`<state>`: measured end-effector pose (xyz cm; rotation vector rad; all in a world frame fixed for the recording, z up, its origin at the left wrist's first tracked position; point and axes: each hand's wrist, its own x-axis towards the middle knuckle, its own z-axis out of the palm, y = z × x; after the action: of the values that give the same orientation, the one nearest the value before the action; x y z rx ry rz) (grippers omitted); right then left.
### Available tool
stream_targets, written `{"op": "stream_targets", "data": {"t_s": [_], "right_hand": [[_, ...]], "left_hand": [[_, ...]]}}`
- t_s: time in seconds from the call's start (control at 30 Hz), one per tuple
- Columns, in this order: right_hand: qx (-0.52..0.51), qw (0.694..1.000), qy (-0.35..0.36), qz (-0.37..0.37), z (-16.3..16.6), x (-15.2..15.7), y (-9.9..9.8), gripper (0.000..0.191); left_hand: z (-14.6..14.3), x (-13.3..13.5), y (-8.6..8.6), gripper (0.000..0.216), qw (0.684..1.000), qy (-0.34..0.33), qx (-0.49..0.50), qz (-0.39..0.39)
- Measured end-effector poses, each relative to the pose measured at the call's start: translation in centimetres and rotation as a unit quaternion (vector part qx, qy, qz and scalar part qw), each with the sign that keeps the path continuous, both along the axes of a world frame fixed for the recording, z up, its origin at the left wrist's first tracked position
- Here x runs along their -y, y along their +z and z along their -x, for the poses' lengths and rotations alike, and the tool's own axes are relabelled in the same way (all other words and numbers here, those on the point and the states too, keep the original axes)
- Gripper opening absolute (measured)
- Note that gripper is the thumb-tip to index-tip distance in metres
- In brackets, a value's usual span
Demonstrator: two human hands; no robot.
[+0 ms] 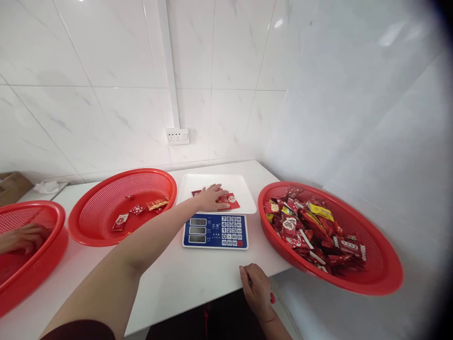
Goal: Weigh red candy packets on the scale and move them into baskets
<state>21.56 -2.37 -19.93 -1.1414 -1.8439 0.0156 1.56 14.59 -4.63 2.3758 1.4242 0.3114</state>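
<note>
My left hand lies palm down on small red snack packets, its fingers stretched out and spread. The packets rest on the white tray of a digital scale, and the hand partly covers them. In front of the tray is the scale's blue panel, with number keys and three small displays. My right hand hovers by the table's front edge, fingers curled in. A bit of something red shows beside it; what the fingers hold, if anything, is hidden.
At right, a red basket holds many wrapped packets and overhangs the table edge. Left of the scale, another red basket holds several packets. Another person's hand reaches into a third basket. A cardboard box stands behind it.
</note>
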Motion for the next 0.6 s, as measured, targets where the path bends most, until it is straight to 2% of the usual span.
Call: {"op": "stream_targets", "data": {"t_s": [0.27,0.4,0.6], "right_hand": [[0.0,1.0,-0.002,0.003,0.0,0.1,0.1,0.029],[0.003,1.0,0.001,0.004,0.0,0.1,0.1,0.029],[0.002,1.0,-0.003,-0.006,0.1,0.1,0.1,0.028]], "left_hand": [[0.2,-1.2,-0.3,0.046,0.996,0.043,0.029,-0.073],[1.3,-0.4,-0.3,0.05,0.993,0.061,0.027,-0.096],[3.6,1.6,-0.3,0.056,0.994,0.074,0.0,-0.084]]}}
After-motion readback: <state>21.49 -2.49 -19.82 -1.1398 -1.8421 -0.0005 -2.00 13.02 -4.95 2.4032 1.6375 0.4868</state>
